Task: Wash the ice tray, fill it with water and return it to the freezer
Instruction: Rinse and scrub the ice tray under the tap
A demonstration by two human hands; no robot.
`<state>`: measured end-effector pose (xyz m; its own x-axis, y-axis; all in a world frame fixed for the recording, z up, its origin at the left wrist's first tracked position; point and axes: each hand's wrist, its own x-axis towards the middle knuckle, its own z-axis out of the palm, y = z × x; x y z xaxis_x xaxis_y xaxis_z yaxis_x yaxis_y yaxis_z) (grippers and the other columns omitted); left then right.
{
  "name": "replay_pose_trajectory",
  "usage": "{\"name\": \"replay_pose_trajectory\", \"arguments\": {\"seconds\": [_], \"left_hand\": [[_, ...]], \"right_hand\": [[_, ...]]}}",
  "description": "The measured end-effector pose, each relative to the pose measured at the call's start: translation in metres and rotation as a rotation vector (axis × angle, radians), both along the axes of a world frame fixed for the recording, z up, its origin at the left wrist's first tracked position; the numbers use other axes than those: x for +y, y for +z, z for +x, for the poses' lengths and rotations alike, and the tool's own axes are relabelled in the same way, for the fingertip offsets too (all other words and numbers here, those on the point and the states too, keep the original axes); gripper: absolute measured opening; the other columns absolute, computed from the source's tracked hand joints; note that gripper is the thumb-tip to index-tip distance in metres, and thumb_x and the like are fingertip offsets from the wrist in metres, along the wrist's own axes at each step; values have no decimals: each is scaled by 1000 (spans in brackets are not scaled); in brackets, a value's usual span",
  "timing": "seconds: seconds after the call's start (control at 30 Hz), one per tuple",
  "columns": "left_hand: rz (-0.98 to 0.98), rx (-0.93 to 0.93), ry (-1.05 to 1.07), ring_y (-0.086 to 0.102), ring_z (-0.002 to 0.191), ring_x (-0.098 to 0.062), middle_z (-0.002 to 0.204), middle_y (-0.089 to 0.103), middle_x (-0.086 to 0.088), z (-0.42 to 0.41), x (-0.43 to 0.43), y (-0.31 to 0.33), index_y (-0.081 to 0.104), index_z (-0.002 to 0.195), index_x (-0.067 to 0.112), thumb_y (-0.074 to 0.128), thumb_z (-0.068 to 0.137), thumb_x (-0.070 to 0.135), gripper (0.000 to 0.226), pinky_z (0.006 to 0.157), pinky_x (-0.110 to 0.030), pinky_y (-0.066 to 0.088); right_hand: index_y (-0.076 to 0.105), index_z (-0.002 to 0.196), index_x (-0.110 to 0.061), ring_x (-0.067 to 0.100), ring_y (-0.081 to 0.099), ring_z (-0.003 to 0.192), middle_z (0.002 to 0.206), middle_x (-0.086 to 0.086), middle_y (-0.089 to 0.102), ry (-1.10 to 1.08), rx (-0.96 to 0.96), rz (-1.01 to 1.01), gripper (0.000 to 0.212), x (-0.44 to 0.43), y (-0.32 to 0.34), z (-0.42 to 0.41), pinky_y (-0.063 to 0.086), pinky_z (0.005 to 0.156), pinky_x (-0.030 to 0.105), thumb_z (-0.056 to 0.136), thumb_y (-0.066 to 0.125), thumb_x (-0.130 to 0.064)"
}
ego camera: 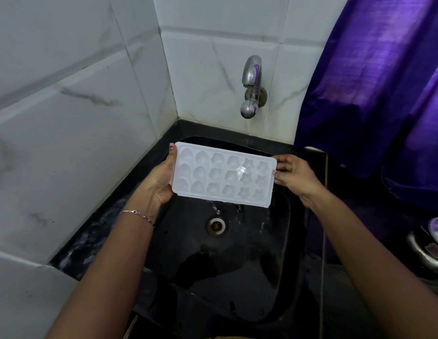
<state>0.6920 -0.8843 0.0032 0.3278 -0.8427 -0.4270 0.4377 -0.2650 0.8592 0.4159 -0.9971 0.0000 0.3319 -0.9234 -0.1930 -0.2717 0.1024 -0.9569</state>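
Observation:
A white plastic ice tray (224, 174) with several shaped cups is held level above the black sink (240, 265). My left hand (159, 182) grips its left short edge, thumb on the far corner. My right hand (295, 174) pinches the right short edge. Water drips from the tray's near edge toward the metal drain (216, 225). The steel wall tap (252, 86) sits above and behind the tray, with no stream visible from its spout.
White marble-look tiles form the left and back walls. A purple curtain (379, 81) hangs at the right. A steel vessel (430, 245) stands on the black counter at the right edge. The counter strip to the left of the sink is wet.

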Motion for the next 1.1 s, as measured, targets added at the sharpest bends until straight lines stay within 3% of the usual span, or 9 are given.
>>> {"name": "replay_pose_trajectory", "arguments": {"seconds": [0.2,0.33,0.57,0.77,1.0,1.1], "left_hand": [[-69,35,-12,63,115,-33,127,65,-13,2,-3,8,60,132,15,51,85,67,71,91,-50,53],[-115,41,-45,61,119,-33,130,63,-13,4,-4,14,57,135,15,48,89,66,69,94,-49,51],[-212,2,-42,70,96,-25,104,73,-7,-1,-3,33,67,106,16,44,94,53,45,79,-37,56],[-275,-41,-27,69,96,-25,102,72,-8,-4,-2,44,66,108,14,43,94,54,48,79,-36,56],[-324,-61,-24,71,89,-22,93,75,-6,-12,-2,52,72,95,15,38,96,54,52,74,-32,56],[-309,-69,-8,69,97,-27,101,73,-11,-11,-1,53,71,103,11,41,92,60,58,84,-38,55]], "right_hand": [[62,112,-19,19,67,98,102,1,69,-24,-21,-23,35,0,2,1,57,86,35,85,66,3],[60,120,-13,18,68,96,102,1,69,-25,-33,-56,38,2,6,2,57,84,31,85,68,1],[54,130,-14,14,66,89,101,0,68,-15,-81,-128,50,2,10,3,55,85,28,85,67,2],[62,112,-18,17,66,101,104,1,67,-44,-128,-174,34,3,13,6,55,85,25,88,63,5],[60,106,-16,9,64,94,98,-2,66,-81,-155,-231,29,6,17,7,52,74,12,89,61,7],[60,105,-16,8,64,92,100,0,67,-94,-151,-247,28,6,18,8,51,75,12,88,61,7]]}}
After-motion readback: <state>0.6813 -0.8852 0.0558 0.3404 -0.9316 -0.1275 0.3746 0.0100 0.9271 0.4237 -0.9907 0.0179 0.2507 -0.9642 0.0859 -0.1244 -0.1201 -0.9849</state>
